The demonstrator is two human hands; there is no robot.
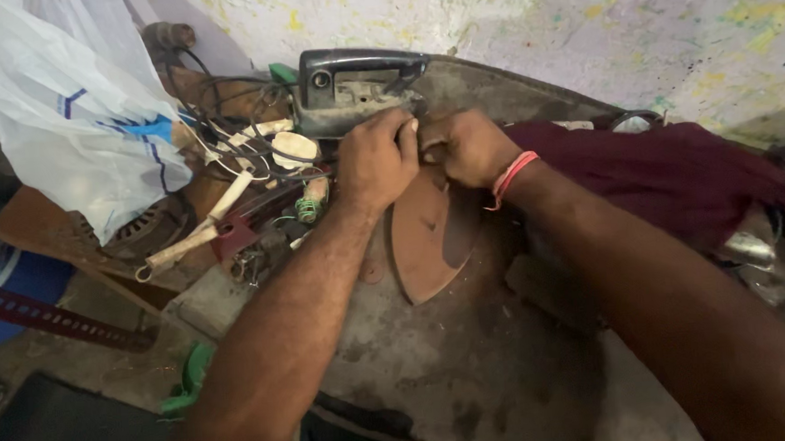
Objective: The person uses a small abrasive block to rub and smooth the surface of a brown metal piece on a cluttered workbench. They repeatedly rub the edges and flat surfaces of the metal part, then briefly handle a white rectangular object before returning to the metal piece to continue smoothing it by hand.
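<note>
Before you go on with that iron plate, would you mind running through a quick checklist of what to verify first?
1. Both hands on the work: left hand and right hand meet at the wide end of the rusty iron soleplate: ok.
2. Soleplate resting flat on the worktop: ok.
3. What the fingers pinch: hidden between the hands: cannot tell.
4. Black iron housing out of the way: it sits right behind the knuckles: not ok.
5. Loose wires kept apart: they tangle close to the left hand: not ok.
6. Maroon cloth clear of the plate: lies beside the right wrist, apart from it: ok.
</note>
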